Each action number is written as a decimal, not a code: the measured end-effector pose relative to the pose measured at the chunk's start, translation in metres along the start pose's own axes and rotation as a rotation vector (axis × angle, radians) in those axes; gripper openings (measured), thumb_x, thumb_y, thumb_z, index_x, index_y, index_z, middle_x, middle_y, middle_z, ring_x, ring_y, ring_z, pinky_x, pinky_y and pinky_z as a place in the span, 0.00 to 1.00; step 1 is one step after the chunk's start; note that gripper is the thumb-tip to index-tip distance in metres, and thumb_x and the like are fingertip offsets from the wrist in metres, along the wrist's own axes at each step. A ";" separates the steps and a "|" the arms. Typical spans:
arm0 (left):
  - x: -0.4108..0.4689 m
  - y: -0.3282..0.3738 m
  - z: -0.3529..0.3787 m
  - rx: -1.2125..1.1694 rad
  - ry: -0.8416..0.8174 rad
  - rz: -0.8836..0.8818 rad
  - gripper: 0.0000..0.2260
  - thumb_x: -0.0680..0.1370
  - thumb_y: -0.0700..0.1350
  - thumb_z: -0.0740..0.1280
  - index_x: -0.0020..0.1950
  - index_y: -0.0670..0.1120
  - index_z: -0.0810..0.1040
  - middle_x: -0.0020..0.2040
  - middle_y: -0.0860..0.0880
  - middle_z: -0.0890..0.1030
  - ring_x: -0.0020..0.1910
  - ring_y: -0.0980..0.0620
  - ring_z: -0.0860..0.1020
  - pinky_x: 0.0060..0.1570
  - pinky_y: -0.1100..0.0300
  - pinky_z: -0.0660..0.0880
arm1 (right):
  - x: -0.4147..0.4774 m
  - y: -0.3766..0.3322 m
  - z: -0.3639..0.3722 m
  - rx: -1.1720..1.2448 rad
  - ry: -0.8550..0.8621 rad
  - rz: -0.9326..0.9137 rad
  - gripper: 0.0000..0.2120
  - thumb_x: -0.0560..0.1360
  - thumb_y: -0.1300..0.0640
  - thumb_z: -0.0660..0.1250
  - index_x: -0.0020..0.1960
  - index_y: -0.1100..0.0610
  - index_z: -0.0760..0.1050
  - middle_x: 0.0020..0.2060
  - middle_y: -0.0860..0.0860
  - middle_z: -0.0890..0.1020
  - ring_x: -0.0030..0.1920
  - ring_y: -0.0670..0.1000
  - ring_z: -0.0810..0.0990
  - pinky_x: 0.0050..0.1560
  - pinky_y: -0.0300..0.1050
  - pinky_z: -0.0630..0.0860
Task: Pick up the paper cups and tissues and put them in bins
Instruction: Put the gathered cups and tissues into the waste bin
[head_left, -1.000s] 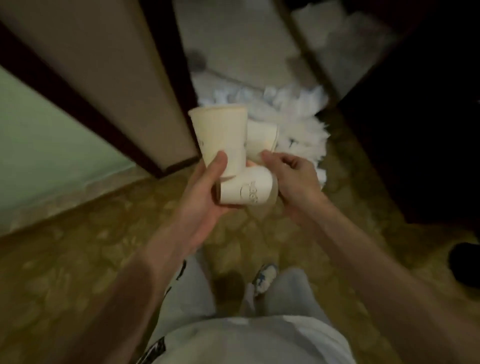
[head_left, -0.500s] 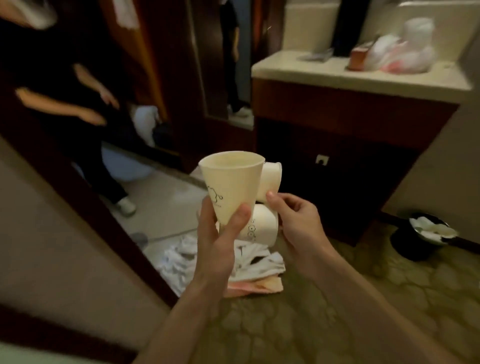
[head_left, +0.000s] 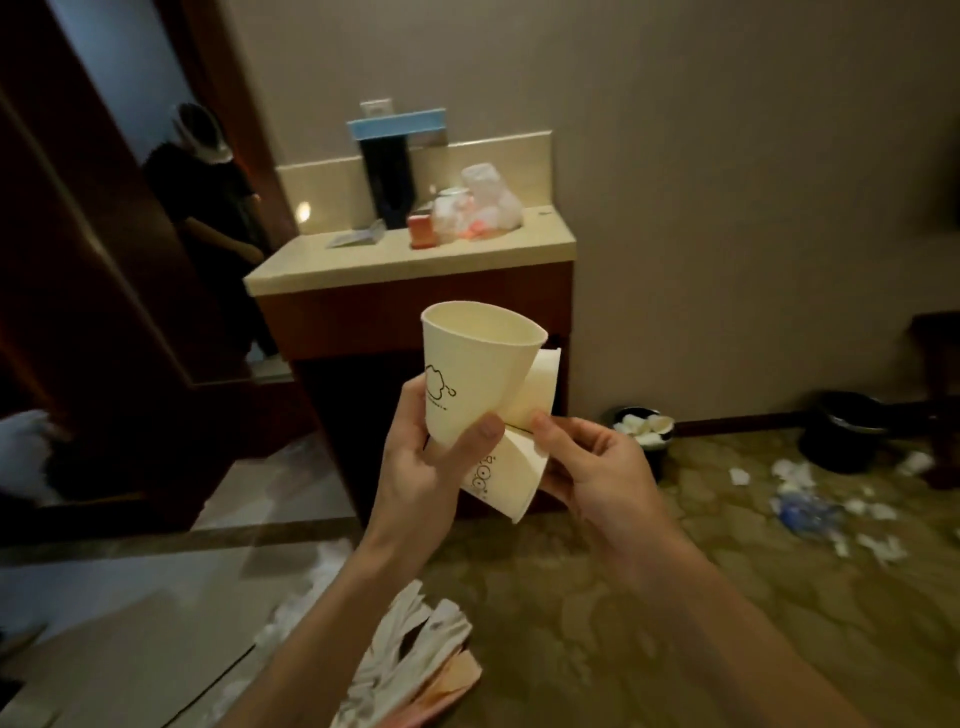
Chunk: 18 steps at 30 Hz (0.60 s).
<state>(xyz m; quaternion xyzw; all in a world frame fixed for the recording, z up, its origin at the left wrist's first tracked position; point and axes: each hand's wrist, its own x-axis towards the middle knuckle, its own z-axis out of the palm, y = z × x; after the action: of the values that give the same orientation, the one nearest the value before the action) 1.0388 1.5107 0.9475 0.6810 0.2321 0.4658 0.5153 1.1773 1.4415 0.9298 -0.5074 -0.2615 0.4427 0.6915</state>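
Left hand (head_left: 421, 460): I grip an upright paper cup (head_left: 467, 374), thumb across it.
Right hand (head_left: 589, 470): I hold two tipped cups (head_left: 511, 480) against it.
Bin (head_left: 655, 453): beyond, beside the cabinet (head_left: 405, 312), holding tissues.
Loose tissues (head_left: 795, 475): scattered on carpet, right.

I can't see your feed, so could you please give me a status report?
Left hand grips upright paper cup. Right hand pinches two tilted cups. Bin by the wall ahead; loose tissues on carpet to its right.

Tissues (head_left: 640, 427) in bin (head_left: 665, 455) beside cabinet (head_left: 395, 317)
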 end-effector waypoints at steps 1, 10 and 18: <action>0.010 -0.006 0.016 -0.010 -0.019 -0.005 0.21 0.67 0.59 0.72 0.57 0.67 0.72 0.53 0.58 0.80 0.53 0.56 0.81 0.43 0.65 0.79 | 0.009 -0.004 -0.017 0.002 0.025 -0.012 0.19 0.65 0.45 0.73 0.51 0.56 0.81 0.46 0.50 0.87 0.47 0.49 0.86 0.42 0.44 0.83; 0.104 -0.082 0.155 -0.068 -0.178 -0.158 0.17 0.68 0.60 0.72 0.56 0.63 0.75 0.54 0.55 0.81 0.54 0.53 0.81 0.44 0.60 0.80 | 0.104 -0.026 -0.171 -0.059 0.236 -0.023 0.24 0.62 0.41 0.73 0.52 0.56 0.81 0.45 0.52 0.87 0.47 0.51 0.86 0.45 0.50 0.83; 0.162 -0.160 0.237 -0.058 -0.261 -0.337 0.22 0.67 0.62 0.72 0.58 0.60 0.75 0.54 0.55 0.81 0.55 0.54 0.80 0.45 0.61 0.80 | 0.175 -0.022 -0.271 -0.156 0.296 0.050 0.18 0.70 0.46 0.69 0.51 0.58 0.80 0.43 0.51 0.87 0.45 0.49 0.86 0.41 0.40 0.81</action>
<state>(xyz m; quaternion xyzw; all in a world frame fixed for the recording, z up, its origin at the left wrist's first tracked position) 1.3465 1.5819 0.8559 0.6720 0.2605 0.2872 0.6309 1.4875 1.4657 0.8406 -0.6255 -0.1775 0.3585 0.6698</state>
